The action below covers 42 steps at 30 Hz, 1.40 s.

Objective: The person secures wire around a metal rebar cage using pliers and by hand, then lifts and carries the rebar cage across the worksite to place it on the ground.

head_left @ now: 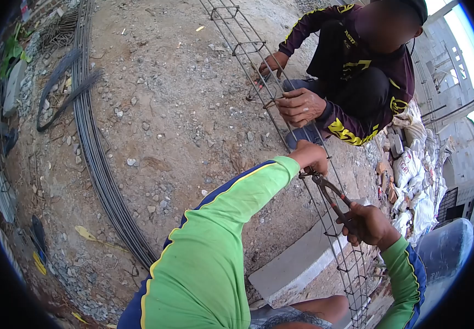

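Steel cage [269, 103], pincers [321, 182] in right hand [372, 225]

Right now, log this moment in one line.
left hand: at rebar cage | right hand: gripping pincers | co-worker's hand: at cage

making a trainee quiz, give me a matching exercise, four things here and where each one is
Things
1. nearer pincers
2. steel cage
3. bundle of long bars
4. white sacks

Places
A. on the ground, picture's left
B. heaped at the picture's right
C. in the camera wearer's right hand
D. stretching from top edge to bottom edge

Pairs: 1-C, 2-D, 3-A, 4-B
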Tool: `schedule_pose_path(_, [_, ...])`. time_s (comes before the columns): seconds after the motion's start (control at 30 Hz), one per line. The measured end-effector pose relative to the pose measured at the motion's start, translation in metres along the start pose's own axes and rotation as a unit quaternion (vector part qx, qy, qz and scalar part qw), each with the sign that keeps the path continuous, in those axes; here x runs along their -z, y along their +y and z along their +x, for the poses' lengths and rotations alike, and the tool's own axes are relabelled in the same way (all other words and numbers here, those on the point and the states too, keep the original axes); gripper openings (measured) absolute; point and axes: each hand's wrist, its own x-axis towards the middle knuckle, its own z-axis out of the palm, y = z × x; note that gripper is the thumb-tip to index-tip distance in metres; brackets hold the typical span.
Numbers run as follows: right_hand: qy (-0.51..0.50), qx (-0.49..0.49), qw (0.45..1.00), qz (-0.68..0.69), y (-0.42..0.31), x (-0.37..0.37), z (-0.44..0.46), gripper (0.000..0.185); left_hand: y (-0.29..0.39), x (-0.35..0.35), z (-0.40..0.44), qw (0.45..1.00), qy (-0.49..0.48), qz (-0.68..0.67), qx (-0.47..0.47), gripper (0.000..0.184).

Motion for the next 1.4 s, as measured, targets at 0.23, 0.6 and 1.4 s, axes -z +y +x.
schedule_pose_path(0.23, [0.107,0.096,0.859,-0.491,0.007,-0.008,0.002,0.055,0.0,0.002,-0.004,1.0,-0.024,0.001,0.004,0.076])
schedule_pose_path(0.6, [0.3,0.296,0.396,-0.816,0.03,-0.013,-0.011,0.041,-0.005,0.008,-0.006,0.998,-0.062,-0.024,-0.011,0.083])
schedule_pose_path(1.4, [0.307,0.336,0.482,-0.749,-0.026,0.051,0.055,0.028,-0.007,0.002,-0.012,0.999,0.03,-0.036,-0.015,0.05])
